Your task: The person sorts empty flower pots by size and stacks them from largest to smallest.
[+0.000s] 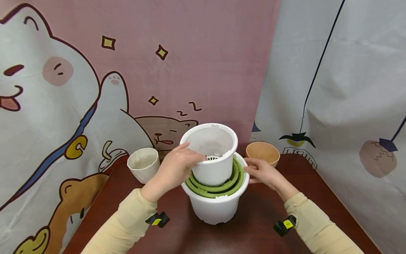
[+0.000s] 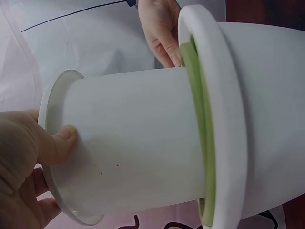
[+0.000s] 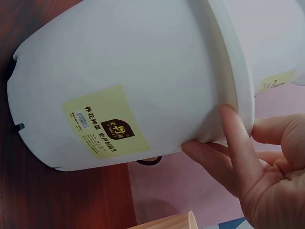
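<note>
Fingers [image 1: 191,158] gripping upper pot [image 2: 133,138], white, perhaps speckled

Head-high, we look down across the table [image 1: 260,215] toward its far edge; close, sideways-turned wrist views share the large pot [image 1: 215,210].

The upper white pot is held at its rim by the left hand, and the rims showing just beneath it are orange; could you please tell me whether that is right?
Not quite: the rims just beneath it are green, as the head view shows. The left hand does hold the upper white pot at its rim.
</note>
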Tool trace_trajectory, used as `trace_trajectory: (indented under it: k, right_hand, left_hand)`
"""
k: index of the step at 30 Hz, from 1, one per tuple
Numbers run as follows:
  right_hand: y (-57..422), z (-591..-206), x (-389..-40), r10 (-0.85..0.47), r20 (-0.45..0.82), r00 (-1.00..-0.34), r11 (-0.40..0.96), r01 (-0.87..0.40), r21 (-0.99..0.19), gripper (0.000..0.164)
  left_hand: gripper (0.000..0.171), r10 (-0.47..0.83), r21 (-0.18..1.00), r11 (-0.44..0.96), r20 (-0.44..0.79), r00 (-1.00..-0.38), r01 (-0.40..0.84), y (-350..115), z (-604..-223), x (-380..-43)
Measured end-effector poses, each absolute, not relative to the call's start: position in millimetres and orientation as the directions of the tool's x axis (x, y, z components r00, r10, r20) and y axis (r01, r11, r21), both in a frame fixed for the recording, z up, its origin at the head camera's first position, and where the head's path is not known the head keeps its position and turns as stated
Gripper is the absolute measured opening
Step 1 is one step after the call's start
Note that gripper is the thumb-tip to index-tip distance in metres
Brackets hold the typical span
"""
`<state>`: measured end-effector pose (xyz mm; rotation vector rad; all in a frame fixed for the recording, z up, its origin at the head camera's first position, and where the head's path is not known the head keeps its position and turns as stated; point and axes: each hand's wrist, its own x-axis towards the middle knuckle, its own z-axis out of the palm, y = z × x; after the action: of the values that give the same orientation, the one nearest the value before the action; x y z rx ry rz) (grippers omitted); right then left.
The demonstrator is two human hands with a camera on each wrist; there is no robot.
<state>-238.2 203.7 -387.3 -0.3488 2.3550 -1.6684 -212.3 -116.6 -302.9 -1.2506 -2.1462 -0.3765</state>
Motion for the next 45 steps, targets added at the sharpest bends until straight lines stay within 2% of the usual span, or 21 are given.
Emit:
trace_trajectory:
  k: [23, 36, 45]
  right_hand:
    - [203, -388, -238, -0.321, -0.05, -0.946, 0.325, -0.06, -0.944, 0.055]
    - [204, -386, -237, -0.323, -0.047, -0.945, 0.323, -0.064, -0.944, 0.055]
    - [203, -387, -237, -0.313, -0.051, -0.948, 0.334, -0.06, -0.941, 0.055]
  left_hand:
    - [0.037, 0.708, -0.066, 0.532, 0.582, -0.4, 0.844, -107, -336, -208]
    - [0.042, 0.714, -0.073, 0.539, 0.568, -0.41, 0.839, -107, -350, -209]
    - [0.044, 0.707, -0.091, 0.539, 0.589, -0.391, 0.838, -107, -354, -208]
